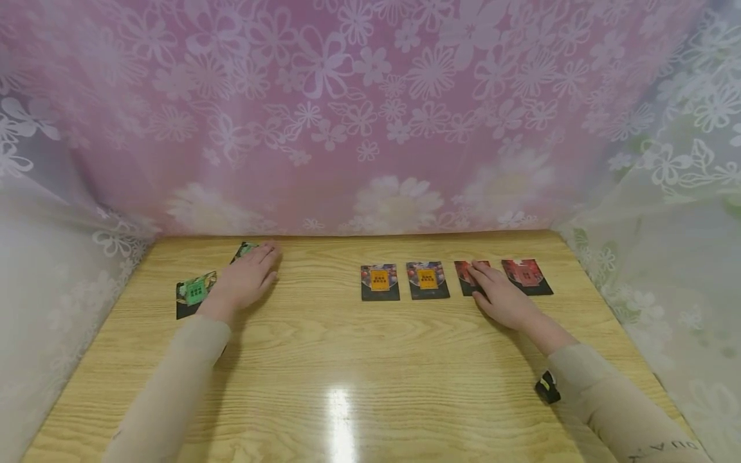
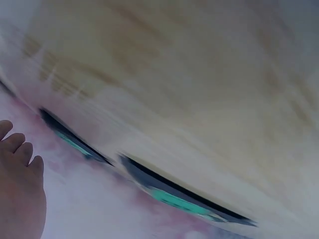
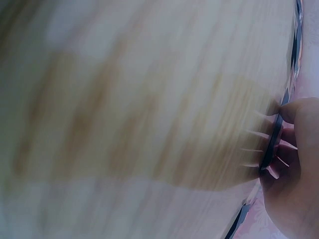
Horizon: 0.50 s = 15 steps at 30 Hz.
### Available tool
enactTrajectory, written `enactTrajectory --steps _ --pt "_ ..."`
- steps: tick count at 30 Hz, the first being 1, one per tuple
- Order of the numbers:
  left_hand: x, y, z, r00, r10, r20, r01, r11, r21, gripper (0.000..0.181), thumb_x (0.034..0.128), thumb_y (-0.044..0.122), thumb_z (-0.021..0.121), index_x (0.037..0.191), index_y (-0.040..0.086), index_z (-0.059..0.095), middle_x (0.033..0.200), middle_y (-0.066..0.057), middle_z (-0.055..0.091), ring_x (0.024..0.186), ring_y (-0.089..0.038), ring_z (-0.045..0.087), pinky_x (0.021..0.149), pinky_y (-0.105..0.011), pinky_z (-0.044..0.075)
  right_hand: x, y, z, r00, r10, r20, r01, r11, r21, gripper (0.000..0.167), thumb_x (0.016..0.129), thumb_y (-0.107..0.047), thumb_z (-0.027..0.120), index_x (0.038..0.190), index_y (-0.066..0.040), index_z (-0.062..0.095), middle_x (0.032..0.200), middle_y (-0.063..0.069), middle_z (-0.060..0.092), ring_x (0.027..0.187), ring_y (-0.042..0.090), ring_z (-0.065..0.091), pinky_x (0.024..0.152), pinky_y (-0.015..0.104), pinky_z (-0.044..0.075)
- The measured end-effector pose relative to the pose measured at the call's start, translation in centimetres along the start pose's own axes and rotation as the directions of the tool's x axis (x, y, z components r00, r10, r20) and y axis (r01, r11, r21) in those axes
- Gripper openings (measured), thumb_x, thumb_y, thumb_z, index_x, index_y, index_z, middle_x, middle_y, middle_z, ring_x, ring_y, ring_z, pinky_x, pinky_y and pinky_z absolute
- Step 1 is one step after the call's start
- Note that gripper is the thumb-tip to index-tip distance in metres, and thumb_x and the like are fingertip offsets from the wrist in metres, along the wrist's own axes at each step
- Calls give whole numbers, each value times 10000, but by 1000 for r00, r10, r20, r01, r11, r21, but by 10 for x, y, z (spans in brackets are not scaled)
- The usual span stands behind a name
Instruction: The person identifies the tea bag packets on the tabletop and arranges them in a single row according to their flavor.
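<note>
At the left of the table, my left hand (image 1: 246, 276) reaches over two green-and-black packets, with its fingers extended and nothing held. The nearer green packet (image 1: 195, 294) lies tilted left of the wrist; the farther one (image 1: 246, 248) is partly hidden behind the hand. In the left wrist view the left hand (image 2: 22, 184) is apart from both packets. On the right side, my right hand (image 1: 503, 297) touches a red-and-black packet (image 1: 465, 280), fingers spread on it and thumb near its lower edge. Another red packet (image 1: 527, 276) lies just right of that hand.
Two black packets with orange labels, one at left (image 1: 379, 281) and one at right (image 1: 427, 280), lie in the row beside the red ones. A small black object (image 1: 547, 388) sits by the right sleeve. Flowered curtains (image 1: 370, 116) enclose the wood-grain table (image 1: 324, 360).
</note>
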<state>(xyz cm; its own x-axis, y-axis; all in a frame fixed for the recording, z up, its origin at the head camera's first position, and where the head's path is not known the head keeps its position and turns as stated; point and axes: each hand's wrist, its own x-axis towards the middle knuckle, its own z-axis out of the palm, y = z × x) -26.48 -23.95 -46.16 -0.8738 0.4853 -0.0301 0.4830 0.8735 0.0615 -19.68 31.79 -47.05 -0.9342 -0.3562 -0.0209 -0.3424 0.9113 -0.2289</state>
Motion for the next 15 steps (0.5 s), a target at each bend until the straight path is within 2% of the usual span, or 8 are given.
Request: enactTrajectory --steps 8,15 --pt "-8 -27 -5 993 -106 59 107 994 -26 648 1151 264 427 1667 -63 210 1739 -304 179 1625 -472 184 1350 -588 199 0 -1 1 1000 14 8 -14 1000 19 630 1090 -147 577 1634 54 333 1707 297 289 1544 534 319 1239 694 348" --pt "-13 -38 0 990 -125 61 127 991 -33 678 1125 220 479 1659 -87 195 1725 -343 165 1610 -503 191 1336 -619 210 0 1 0 1000 17 9 -17 1000 7 625 1093 -155 567 1633 59 333 1704 302 289 1544 534 320 1245 690 343"
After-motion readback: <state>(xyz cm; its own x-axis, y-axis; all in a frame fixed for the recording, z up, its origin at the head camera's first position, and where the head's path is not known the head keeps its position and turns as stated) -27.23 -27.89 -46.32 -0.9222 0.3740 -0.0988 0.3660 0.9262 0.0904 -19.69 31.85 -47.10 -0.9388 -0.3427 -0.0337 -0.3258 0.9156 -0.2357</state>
